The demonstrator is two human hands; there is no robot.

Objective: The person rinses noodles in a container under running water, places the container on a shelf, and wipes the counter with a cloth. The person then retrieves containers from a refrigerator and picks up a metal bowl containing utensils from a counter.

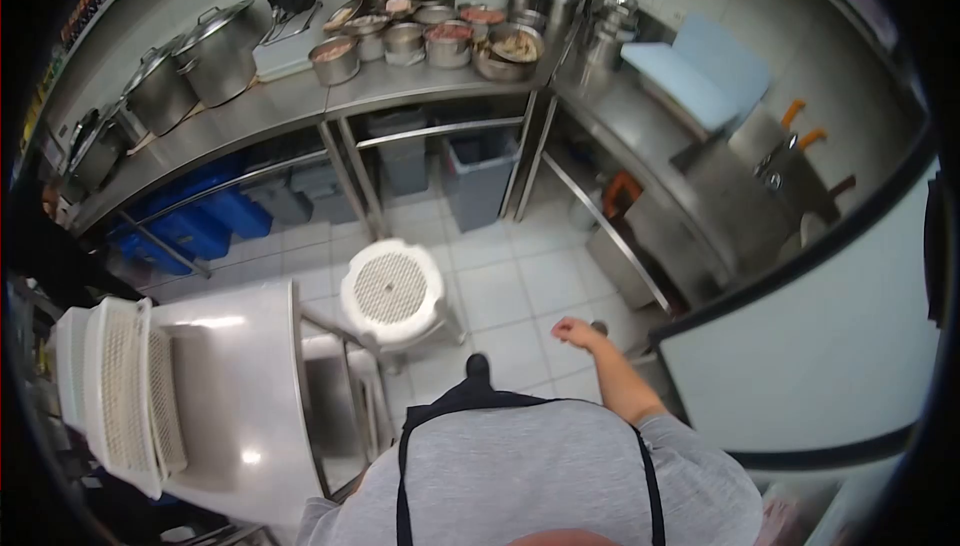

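My right hand (574, 332) hangs in front of me over the tiled floor, with its fingers loosely bent, a little apart, and nothing visible in them. It touches nothing. To its left stands a white plastic stool (392, 289) with a perforated seat. My left hand is out of view; only part of that sleeve shows beside the steel table (235, 376) on my left. One dark shoe (478, 370) of mine is on the floor below.
White plastic baskets (130, 396) lean together on the left table. Steel bowls of food (448, 44) and large pots (215, 56) line the back counter (430, 89), with a grey bin (478, 186) underneath. A blue cutting board (690, 86) and a sink area are right. A person (60, 246) stands far left.
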